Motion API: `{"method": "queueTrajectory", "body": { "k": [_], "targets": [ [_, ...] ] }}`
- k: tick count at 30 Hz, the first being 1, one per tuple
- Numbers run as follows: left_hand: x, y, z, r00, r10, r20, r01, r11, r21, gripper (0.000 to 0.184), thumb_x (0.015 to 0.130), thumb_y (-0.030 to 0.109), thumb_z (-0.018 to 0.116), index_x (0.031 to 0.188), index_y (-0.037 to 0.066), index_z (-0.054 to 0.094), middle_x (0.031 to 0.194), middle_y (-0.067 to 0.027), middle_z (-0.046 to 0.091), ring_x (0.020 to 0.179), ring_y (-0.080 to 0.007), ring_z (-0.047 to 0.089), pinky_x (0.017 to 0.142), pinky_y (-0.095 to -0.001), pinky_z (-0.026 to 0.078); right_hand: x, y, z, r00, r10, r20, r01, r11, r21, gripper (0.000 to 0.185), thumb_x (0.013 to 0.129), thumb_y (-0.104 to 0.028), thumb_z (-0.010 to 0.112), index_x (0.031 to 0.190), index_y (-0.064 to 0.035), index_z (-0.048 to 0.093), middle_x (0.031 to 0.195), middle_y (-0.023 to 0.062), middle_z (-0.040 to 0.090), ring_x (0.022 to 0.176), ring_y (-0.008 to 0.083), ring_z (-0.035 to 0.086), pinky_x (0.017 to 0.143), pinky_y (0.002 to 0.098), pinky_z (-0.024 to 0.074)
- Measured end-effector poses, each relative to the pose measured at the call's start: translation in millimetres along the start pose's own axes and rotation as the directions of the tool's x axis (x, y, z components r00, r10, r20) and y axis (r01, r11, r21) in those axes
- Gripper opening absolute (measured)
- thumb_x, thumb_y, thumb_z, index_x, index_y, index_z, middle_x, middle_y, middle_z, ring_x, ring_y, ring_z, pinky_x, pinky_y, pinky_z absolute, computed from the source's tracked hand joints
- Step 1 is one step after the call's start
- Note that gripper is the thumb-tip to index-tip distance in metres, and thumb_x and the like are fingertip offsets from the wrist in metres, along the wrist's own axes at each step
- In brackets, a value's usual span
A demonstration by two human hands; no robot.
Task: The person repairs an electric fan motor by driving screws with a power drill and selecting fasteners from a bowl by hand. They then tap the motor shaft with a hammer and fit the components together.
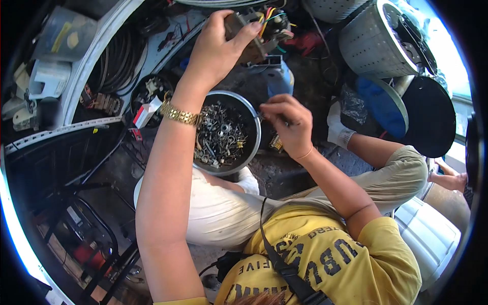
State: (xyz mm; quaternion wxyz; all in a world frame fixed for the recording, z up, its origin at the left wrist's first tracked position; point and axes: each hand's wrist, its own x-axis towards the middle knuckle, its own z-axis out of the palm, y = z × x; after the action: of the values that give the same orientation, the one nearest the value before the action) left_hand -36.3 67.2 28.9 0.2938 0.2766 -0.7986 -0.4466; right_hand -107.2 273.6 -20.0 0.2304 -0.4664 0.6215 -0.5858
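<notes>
Brown wired block (254, 51) pinched by left fingers (247, 34); right fingers (279, 108) bunched, contents unclear.

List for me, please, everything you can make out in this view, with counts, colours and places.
Metal part with wires: 1, brownish, top centre
Bowl: 1, dark with grey rim, centre
Screws and small bits: many, mostly grey, in the bowl
Perforated drums: 2, grey, top right
Disc: 1, black, right
Box: 1, red and white, left of the bowl
Tub: 1, see-through, top left
Bucket: 1, white, lower right
Other clutter: count and colours unclear, around the edges
Watch: 1, gold, left wrist
Shirt: 1, yellow, bottom
Left hand: 1, bare, holding the metal part
Right hand: 1, bare, beside the bowl
</notes>
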Motion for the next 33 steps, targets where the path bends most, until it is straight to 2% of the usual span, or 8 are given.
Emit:
{"method": "queueTrajectory", "body": {
  "k": [2,3,5,8,9,22,25,33],
  "targets": [
    [-2,2,1,0.997,-0.080,-0.001,0.080,0.997,0.017,0.075,0.082,0.056,0.067,0.118,-0.008,0.050,0.108,-0.0210,0.061,0.099,-0.0275,0.061,0.088,-0.0360,0.047,22,-4,-9,0.981,-0.090,-0.170,0.088,0.996,-0.021,0.030,0.074,0.013,0.068,0.102,-0.0002,0.064,0.085,0.0070,0.065,0.077,0.0127,0.064,0.069,0.0242,0.0494],
    [-4,7,0,0.993,-0.114,0.030,0.114,0.993,-0.010,0.079,0.081,0.059,0.067,0.120,-0.008,0.049,0.111,-0.0218,0.059,0.101,-0.0279,0.060,0.090,-0.0365,0.047,32,-6,-10,0.979,-0.095,-0.183,0.092,0.995,-0.023,0.030,0.074,0.013,0.068,0.102,-0.0002,0.064,0.085,0.0070,0.065,0.077,0.0127,0.064,0.069,0.0242,0.0494],
    [-5,3,2,0.994,-0.106,0.027,0.106,0.994,0.015,0.080,0.081,0.060,0.066,0.121,-0.008,0.048,0.112,-0.0217,0.059,0.101,-0.0274,0.060,0.090,-0.0362,0.047,48,-8,-8,0.928,0.072,-0.366,0.024,0.968,0.250,0.049,0.075,0.014,0.067,0.119,-0.0004,0.051,0.083,0.0069,0.066,0.080,0.0113,0.064,0.074,0.0239,0.0494],
    [-6,12,5,0.991,-0.133,0.036,0.133,0.991,0.000,0.082,0.081,0.061,0.066,0.123,-0.007,0.046,0.113,-0.0213,0.057,0.101,-0.0260,0.060,0.090,-0.0348,0.047,57,1,-2,0.917,-0.031,-0.398,0.135,0.962,0.236,0.062,0.075,0.016,0.066,0.127,-0.0031,0.040,0.081,0.0077,0.066,0.079,0.0123,0.065,0.075,0.0244,0.0495],
    [-6,13,5,0.990,-0.139,0.037,0.139,0.990,0.010,0.081,0.082,0.060,0.066,0.122,-0.007,0.046,0.113,-0.0211,0.057,0.100,-0.0255,0.060,0.090,-0.0344,0.048,57,2,-1,0.916,-0.072,-0.395,0.143,0.978,0.152,0.064,0.074,0.015,0.066,0.128,-0.0033,0.038,0.080,0.0089,0.067,0.077,0.0134,0.066,0.074,0.0256,0.0506],
    [-6,18,9,0.994,-0.109,0.027,0.107,0.993,0.053,0.078,0.083,0.057,0.066,0.123,-0.007,0.046,0.115,-0.0210,0.055,0.103,-0.0266,0.059,0.091,-0.0350,0.047,68,23,4,0.909,-0.208,-0.362,0.223,0.975,0.002,0.067,0.074,0.015,0.066,0.132,-0.0034,0.037,0.079,0.0110,0.068,0.074,0.0169,0.069,0.072,0.0267,0.0523],
    [-5,16,9,0.996,-0.080,0.029,0.078,0.995,0.060,0.078,0.083,0.057,0.066,0.123,-0.007,0.046,0.115,-0.0213,0.055,0.105,-0.0272,0.058,0.092,-0.0355,0.046,65,23,6,0.922,-0.126,-0.365,0.164,0.984,0.073,0.074,0.075,0.017,0.065,0.137,-0.0027,0.030,0.086,0.0112,0.066,0.083,0.0150,0.065,0.078,0.0256,0.0491],
    [-3,10,6,0.992,-0.118,0.044,0.118,0.993,0.005,0.079,0.083,0.057,0.066,0.124,-0.007,0.046,0.116,-0.0215,0.055,0.106,-0.0259,0.058,0.093,-0.0346,0.046,70,24,2,0.892,-0.168,-0.419,0.209,0.977,0.052,0.074,0.073,0.015,0.066,0.137,-0.0029,0.032,0.080,0.0103,0.067,0.076,0.0162,0.068,0.071,0.0266,0.0528]
  ]
}}
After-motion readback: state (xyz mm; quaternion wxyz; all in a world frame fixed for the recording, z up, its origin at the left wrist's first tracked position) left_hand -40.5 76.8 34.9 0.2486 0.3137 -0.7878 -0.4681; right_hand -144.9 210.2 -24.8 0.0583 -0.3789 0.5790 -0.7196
